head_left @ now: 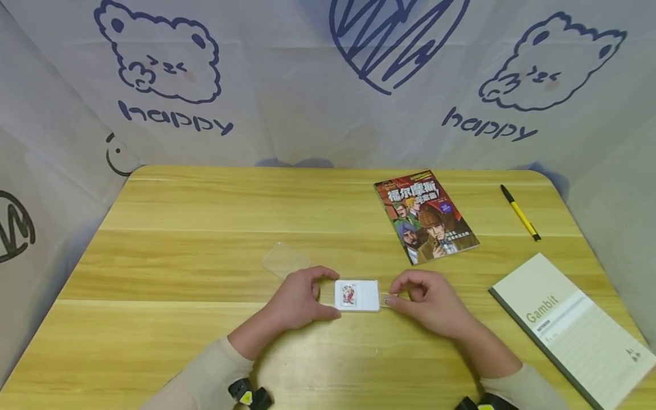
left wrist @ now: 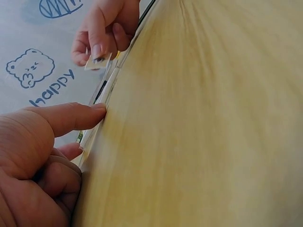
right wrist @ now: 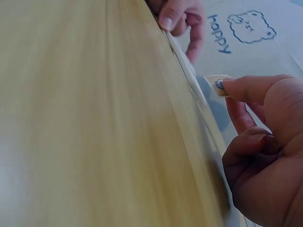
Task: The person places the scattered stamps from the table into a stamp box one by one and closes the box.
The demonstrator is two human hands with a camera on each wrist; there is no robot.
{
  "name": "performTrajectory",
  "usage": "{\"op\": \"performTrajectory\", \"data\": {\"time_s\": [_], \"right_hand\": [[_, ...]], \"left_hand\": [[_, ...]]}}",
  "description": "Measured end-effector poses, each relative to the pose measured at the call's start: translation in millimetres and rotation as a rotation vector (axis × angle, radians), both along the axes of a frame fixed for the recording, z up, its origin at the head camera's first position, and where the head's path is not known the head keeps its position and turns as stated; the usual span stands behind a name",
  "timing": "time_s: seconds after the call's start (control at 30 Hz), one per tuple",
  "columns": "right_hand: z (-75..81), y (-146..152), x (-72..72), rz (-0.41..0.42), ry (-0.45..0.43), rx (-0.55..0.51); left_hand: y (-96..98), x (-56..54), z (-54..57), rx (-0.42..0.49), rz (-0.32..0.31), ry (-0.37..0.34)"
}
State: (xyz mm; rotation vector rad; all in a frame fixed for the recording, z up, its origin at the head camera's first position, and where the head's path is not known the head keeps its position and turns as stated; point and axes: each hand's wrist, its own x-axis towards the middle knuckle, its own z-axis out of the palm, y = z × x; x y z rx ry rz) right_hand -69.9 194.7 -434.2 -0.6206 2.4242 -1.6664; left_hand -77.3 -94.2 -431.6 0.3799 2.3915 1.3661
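A flat white case [head_left: 368,295] with a clear rim lies on the table before the person. On its left half sits a small stamp-like card [head_left: 349,295] with a colourful picture. The left hand [head_left: 297,299] grips the case's left end, index finger at the far corner and thumb at the near one. Between thumb and index finger the right hand [head_left: 433,302] pinches another small pale card [right wrist: 213,80] with a dark printed figure, beside the case's right end. A clear plastic cover [head_left: 281,259] lies behind the left hand, partly hidden by it.
Behind the right hand lies a comic-style book [head_left: 425,219]. A yellow and black pen [head_left: 520,213] and a beige notebook [head_left: 574,330] lie on the right of the wooden table [head_left: 179,245]. A white cloth with drawings [head_left: 287,85] hangs behind.
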Motion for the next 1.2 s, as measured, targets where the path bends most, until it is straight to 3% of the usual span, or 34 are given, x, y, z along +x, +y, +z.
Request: {"op": "performTrajectory", "data": {"time_s": [0.33,0.8,1.2], "right_hand": [[-2.3,-26,-7.1,-0.006,-0.005,0.086],[-3.6,-32,-9.2,-0.067,0.082,0.223],[-3.8,-34,-9.3,-0.09,0.111,0.247]], "left_hand": [[-0.6,-0.3,-1.0,-0.004,0.003,0.0],[-0.2,0.2,0.1,-0.008,0.003,-0.006],[-0.5,-0.1,1.2,-0.012,0.003,-0.007]]}}
